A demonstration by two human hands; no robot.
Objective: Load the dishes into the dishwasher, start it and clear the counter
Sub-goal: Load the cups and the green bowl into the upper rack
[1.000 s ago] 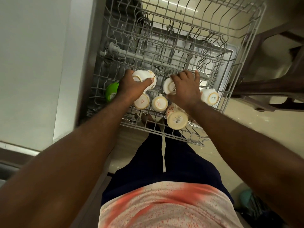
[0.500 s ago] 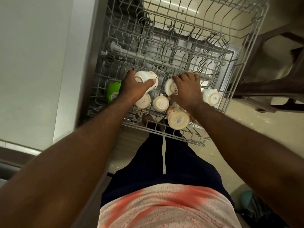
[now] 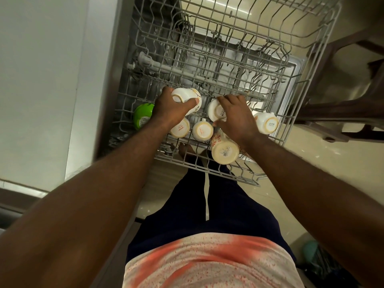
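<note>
The grey wire dishwasher rack (image 3: 295,84) is pulled out below me. My left hand (image 3: 169,110) grips a white cup (image 3: 188,96) lying tilted in the rack's near part. My right hand (image 3: 234,117) holds a second white cup (image 3: 215,110) just to the right of it. Upside-down cups stand in the near row: one (image 3: 180,129) under my left wrist, one (image 3: 202,130) between my hands, a tall patterned mug (image 3: 224,149) under my right wrist, and a cup marked SISTA (image 3: 268,123) at the right. A green cup (image 3: 142,115) sits at the rack's left side.
A pale cabinet panel (image 3: 52,80) rises on the left. A dark wooden chair (image 3: 342,113) stands right of the rack on the tiled floor (image 3: 324,163). The far half of the rack holds only bare tines. A teal object (image 3: 311,249) lies at the lower right.
Both hands stay on their cups. The right hand has shifted slightly, turning its cup so more of its base shows; the left cup barely moves.
</note>
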